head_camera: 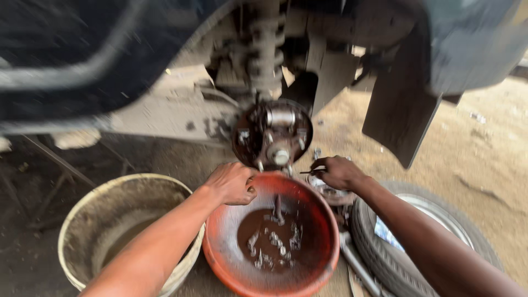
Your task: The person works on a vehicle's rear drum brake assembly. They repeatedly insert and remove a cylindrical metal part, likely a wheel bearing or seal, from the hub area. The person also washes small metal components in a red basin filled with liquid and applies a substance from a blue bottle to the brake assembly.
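- Head view: a round orange plastic basin point(272, 236) of brown liquid and small metal parts is set directly beneath the exposed drum-brake backing plate point(272, 135), where drips are caught.
- Left hand point(234, 183) is closed over the basin rim, steadying it.
- Right hand point(338, 172) is pinched shut on a thin dark tool point(309, 172) beside the plate.
- A dirty cream bucket point(126, 231) and a removed black tyre point(407, 242) flank the basin.

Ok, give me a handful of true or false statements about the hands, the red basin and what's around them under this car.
1. The left hand rests on the rim of the red basin. True.
2. The red basin is dry and empty. False: it holds dark brown liquid with small parts in it.
3. The right hand holds a thin dark tool. True.
4. A wheel is mounted on the brake hub. False: the hub is bare, and a tyre lies on the ground at the right.
5. A pale bucket stands left of the basin. True.
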